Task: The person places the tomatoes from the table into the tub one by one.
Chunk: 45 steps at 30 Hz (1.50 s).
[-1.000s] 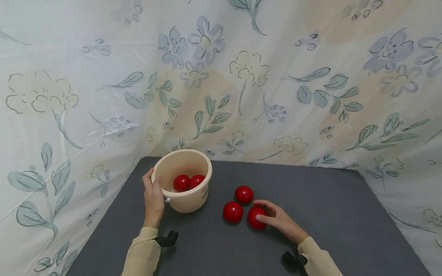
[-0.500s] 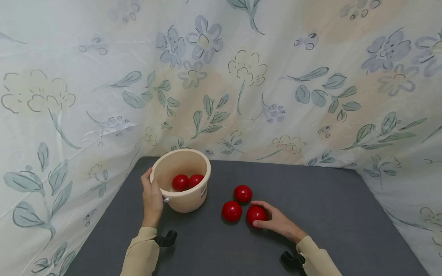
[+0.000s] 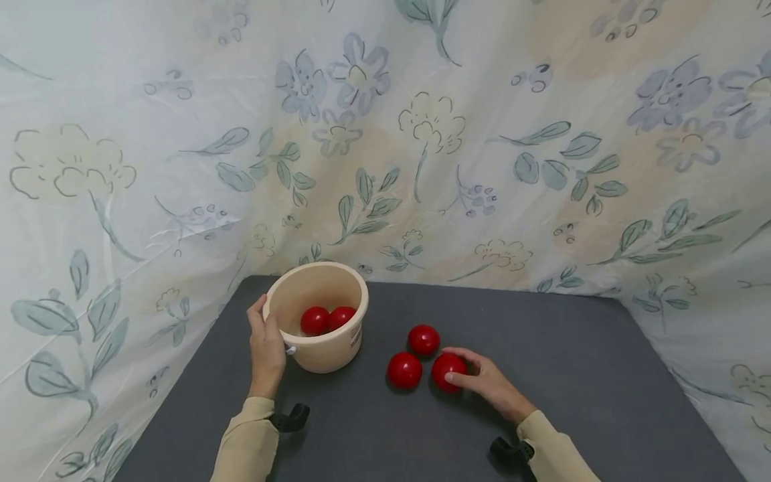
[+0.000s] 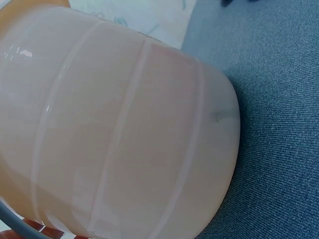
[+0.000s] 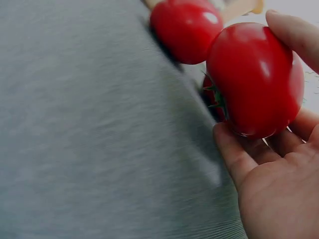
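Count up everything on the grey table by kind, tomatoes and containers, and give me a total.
Round glossy red tomatoes: 5. Two lie inside the bucket, two lie loose on the table, and one is in the right hand's fingers.
Round beige plastic bucket: 1.
Total: 6.

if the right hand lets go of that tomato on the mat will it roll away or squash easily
The tomato in the right hand looks round and glossy, so it probably rolls and may slip. The fingers leave no dent, suggesting it is fairly firm. The textured grey mat likely slows rolling.
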{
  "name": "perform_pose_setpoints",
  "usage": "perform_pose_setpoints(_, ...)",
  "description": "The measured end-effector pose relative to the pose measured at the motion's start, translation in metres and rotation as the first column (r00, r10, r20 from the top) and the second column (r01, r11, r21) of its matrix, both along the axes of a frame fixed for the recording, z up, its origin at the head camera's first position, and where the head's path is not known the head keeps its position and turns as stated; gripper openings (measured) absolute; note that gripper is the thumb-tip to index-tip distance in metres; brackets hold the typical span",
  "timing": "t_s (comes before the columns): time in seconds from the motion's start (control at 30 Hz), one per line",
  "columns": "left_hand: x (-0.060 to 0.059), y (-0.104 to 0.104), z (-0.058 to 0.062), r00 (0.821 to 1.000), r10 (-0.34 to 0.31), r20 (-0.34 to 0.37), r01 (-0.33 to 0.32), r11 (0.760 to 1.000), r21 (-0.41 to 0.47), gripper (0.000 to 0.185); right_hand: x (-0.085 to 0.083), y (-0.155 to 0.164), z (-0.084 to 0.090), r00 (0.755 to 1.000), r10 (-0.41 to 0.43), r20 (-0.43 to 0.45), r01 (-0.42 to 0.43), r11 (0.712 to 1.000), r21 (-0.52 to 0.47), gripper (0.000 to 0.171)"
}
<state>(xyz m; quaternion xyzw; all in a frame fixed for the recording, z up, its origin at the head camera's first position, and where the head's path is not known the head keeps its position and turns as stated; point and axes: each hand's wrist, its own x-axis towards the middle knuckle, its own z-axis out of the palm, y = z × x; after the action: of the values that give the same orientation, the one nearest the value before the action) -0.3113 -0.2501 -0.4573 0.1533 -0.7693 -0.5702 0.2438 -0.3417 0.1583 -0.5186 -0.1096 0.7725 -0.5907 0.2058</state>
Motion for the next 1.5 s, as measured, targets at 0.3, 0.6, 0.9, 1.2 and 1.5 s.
perform_pose_setpoints(0.3, 0.0, -0.001, -0.001, 1.0, 0.009, -0.003, -0.009, 1.0, -0.005, 0.051, -0.022, 0.007, 0.033, 0.996, -0.051, -0.072, 0.046, 0.996, -0.077, 0.061)
perform_pose_setpoints(0.6, 0.002, 0.0, -0.001, 0.999, 0.027, 0.042, -0.026, 1.0, -0.017, 0.053, -0.064, 0.015, 0.076, 0.99, -0.09, -0.106, 0.079, 0.991, -0.107, 0.064)
perform_pose_setpoints(0.9, 0.002, 0.0, 0.0, 0.998, 0.029, 0.051, -0.028, 0.999, -0.022, 0.053, -0.096, 0.004, 0.137, 0.981, -0.141, -0.133, 0.12, 0.981, -0.155, 0.071)
perform_pose_setpoints(1.2, 0.001, -0.001, 0.001, 0.999, 0.019, 0.048, -0.018, 0.999, -0.031, 0.053, -0.112, -0.017, 0.181, 0.96, -0.136, -0.247, 0.095, 0.981, -0.169, 0.074)
perform_pose_setpoints(1.5, 0.001, -0.001, 0.002, 0.998, 0.023, 0.052, -0.022, 1.0, -0.022, 0.054, -0.115, -0.052, 0.217, 0.944, -0.119, -0.308, 0.054, 0.976, -0.211, 0.063)
